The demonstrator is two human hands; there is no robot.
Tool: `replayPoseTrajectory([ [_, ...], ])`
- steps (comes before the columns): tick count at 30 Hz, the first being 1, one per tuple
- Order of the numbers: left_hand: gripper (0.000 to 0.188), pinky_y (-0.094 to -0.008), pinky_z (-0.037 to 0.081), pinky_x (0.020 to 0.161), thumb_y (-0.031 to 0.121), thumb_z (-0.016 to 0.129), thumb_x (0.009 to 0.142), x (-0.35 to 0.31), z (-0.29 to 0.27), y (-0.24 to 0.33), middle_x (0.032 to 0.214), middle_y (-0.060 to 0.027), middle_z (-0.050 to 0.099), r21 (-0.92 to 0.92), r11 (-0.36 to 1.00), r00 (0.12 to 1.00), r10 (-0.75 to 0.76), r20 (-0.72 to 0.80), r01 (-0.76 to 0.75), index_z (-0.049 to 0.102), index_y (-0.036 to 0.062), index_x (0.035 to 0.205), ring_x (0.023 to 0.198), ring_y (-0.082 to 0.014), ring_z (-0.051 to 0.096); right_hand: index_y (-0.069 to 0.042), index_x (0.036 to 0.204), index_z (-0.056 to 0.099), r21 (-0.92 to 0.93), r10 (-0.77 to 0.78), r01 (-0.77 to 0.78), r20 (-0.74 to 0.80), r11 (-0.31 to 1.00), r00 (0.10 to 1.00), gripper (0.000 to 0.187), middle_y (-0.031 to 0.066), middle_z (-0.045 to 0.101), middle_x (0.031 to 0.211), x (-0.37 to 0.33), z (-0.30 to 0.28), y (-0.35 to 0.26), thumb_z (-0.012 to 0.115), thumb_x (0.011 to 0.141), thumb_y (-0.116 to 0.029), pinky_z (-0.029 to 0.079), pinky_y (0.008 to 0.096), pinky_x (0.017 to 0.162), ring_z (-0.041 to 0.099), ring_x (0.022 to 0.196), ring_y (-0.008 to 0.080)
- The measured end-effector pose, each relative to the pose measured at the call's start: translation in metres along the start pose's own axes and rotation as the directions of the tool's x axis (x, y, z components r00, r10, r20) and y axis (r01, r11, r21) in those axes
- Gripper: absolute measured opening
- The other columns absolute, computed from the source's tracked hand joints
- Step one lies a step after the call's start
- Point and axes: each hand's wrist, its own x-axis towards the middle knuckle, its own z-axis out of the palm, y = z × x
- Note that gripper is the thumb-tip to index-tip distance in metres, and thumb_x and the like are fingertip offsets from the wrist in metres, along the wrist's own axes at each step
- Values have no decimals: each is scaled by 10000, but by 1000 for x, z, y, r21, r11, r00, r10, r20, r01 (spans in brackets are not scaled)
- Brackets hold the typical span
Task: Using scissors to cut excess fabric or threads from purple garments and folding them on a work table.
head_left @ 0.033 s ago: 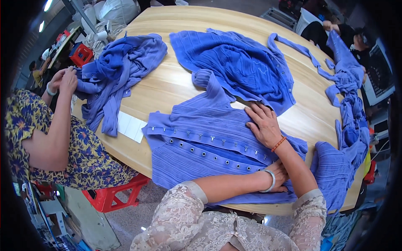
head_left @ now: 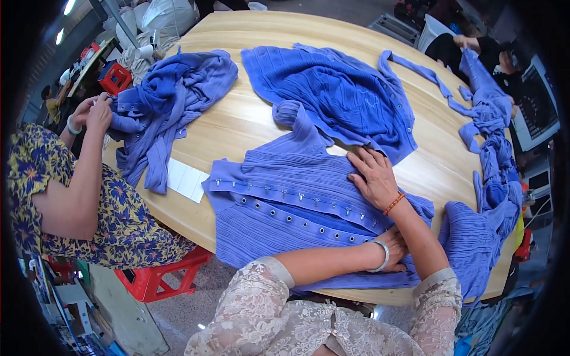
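L. hand, 4 o'clock on periwinkle ribbed-knit cardigan (near side, pale wood table), part-hidden by R. forearm; grip can't be told. Cardigan laid front-up, prob. to expose metal eyelet row & hook row. R. hand, 2 o'clock: flat, unclenched, prob. steadying cloth; palm unseen. 12 o'clock: rumpled deep-blue knit garment, underside hidden.

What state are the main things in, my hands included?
Ribbed periwinkle knit cardigan: spread, front unfastened.
Right hand: open, palm down on cardigan.
Left hand: against cardigan, fingers partly hidden.
Deep blue knit garment: rumpled.
Two-tone blue knitwear, left: bunched, held by a co-worker.
White rectangular paper: flat.
Periwinkle knitwear, right: heaped.
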Motion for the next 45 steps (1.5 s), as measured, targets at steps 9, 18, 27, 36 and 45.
replayPoseTrajectory([
  [9, 287, -430, 511, 771, 94, 596, 820, -117, -183, -7, 937, -145, 666, 139, 968, 967, -185, -174, 210, 628, 53, 1102, 867, -326, 638, -89, 972, 699, 125, 51, -44, -54, 991, 997, 159, 75, 673, 1032, 34, -43, -21, 660, 831, -151, 469, 373, 834, 589, 967, 277],
  [18, 383, -386, 457, 874, 116, 696, 747, -314, -227, -130, 957, -136, 648, -24, 685, 553, -607, -571, 728, 644, 45, 1120, 952, -319, 575, -109, 1033, 692, 436, -10, 1, 18, 900, 1000, 232, 124, 671, 1006, 132, 25, -82, 566, 838, -110, 508, 416, 860, 635, 968, 334],
  [27, 133, -311, 447, 782, 60, 689, 759, -328, -232, -118, 852, -71, 593, -378, 678, 496, -726, -476, 631, 605, 36, 861, 874, -196, 547, -60, 930, 635, 307, 26, -17, -24, 951, 999, 132, 162, 593, 981, 175, 49, -98, 603, 803, -63, 508, 427, 767, 627, 851, 337],
  [36, 169, -218, 384, 549, 143, 677, 857, -337, -221, -147, 760, 10, 563, -653, 582, 209, -802, -560, 485, 599, 15, 935, 637, -45, 455, -53, 1012, 562, 464, 72, 59, -259, 884, 963, 219, 188, 533, 1149, 175, 73, -99, 570, 811, 34, 500, 417, 843, 589, 974, 379],
  [45, 463, -190, 323, 517, 255, 717, 860, -341, -241, -130, 711, 39, 502, -734, 448, 241, -894, -379, 510, 549, -16, 1195, 597, -23, 388, -74, 1339, 474, 184, -131, 178, -241, 967, 962, 542, 192, 415, 1416, 130, 56, -136, 663, 837, -151, 336, 459, 1082, 425, 1283, 374],
])
